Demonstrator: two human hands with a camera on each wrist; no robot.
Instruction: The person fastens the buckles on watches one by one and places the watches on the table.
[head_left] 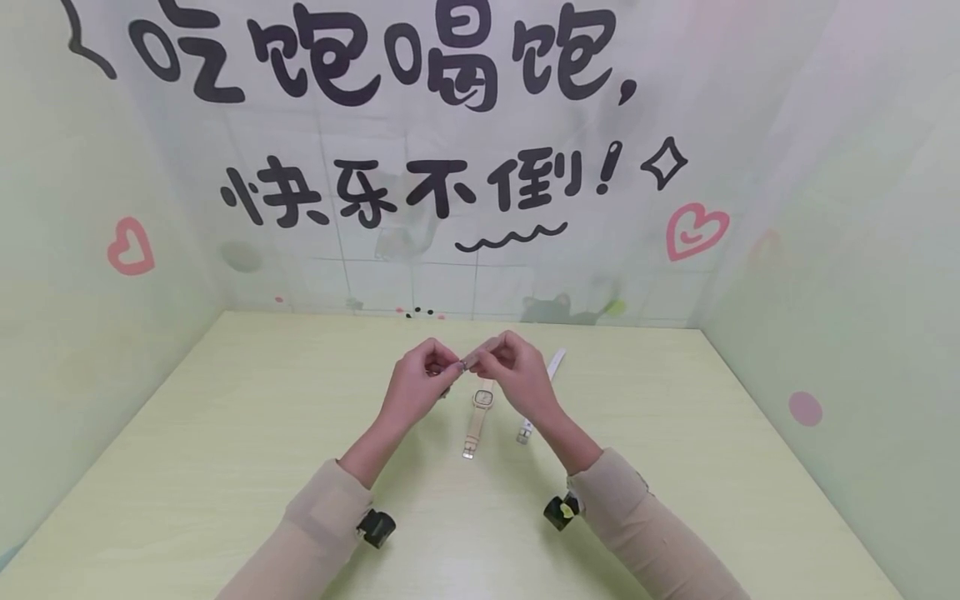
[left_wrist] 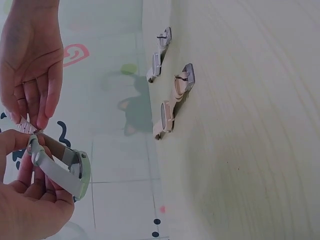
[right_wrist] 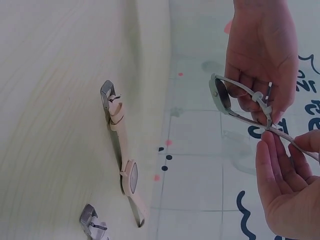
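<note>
A pale green wristwatch (left_wrist: 85, 172) hangs in a loop from my left hand (head_left: 420, 383). In the left wrist view, the left thumb and fingers pinch its strap by the buckle (left_wrist: 34, 139). My right hand (head_left: 521, 379) pinches the strap's free end (head_left: 480, 354), which runs through the buckle in the right wrist view. Both hands meet above the table, fingertips close together. Below them lies a beige wristwatch (head_left: 483, 398), face up with its strap stretched out. A white-strapped wristwatch (head_left: 524, 430) lies beside it, partly hidden under the right forearm.
The pale wooden table (head_left: 225, 433) is enclosed by printed walls at the back and both sides. Black lettering (head_left: 442, 187) and pink hearts (head_left: 697, 232) decorate them. Black wrist cameras (head_left: 377, 527) are strapped at both beige sleeves (head_left: 322, 517).
</note>
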